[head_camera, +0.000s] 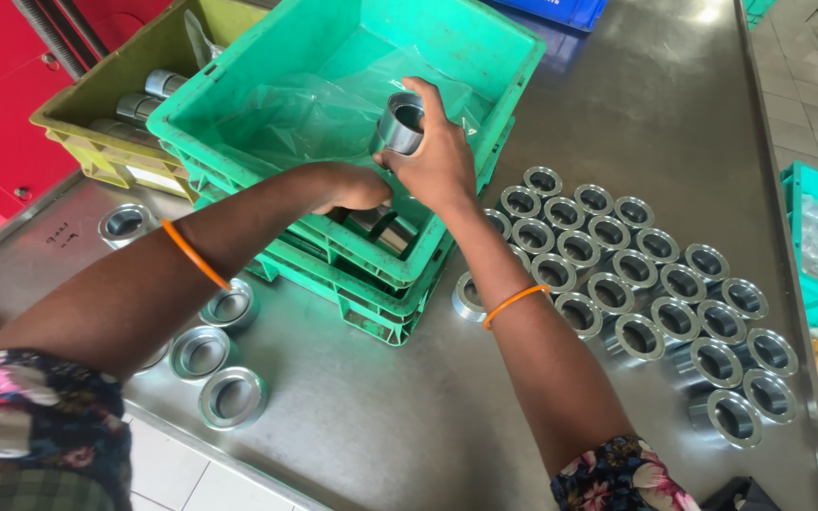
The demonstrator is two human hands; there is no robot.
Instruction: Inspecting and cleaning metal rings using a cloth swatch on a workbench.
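The right hand [442,161] is holding a short metal sleeve [400,123] over the green crate [504,57], its bore axis tilting up and to the right, open end facing the camera. The sleeve is sitting at the fingertips, left of the palm, the grip closing narrowly around its wall. The left hand [357,186] is reaching into the lower crate; its grip cannot be told.

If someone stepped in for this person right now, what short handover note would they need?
Right hand: holds one metal ring over the upper green crate, which is lined with clear plastic.
Left hand: at that crate's near rim; grip hidden.
Laid out: rows of rings on the steel table to the right, a few more rings to the left.
Olive crate behind holds metal cylinders.
How many rings remain in the crates cannot be seen.
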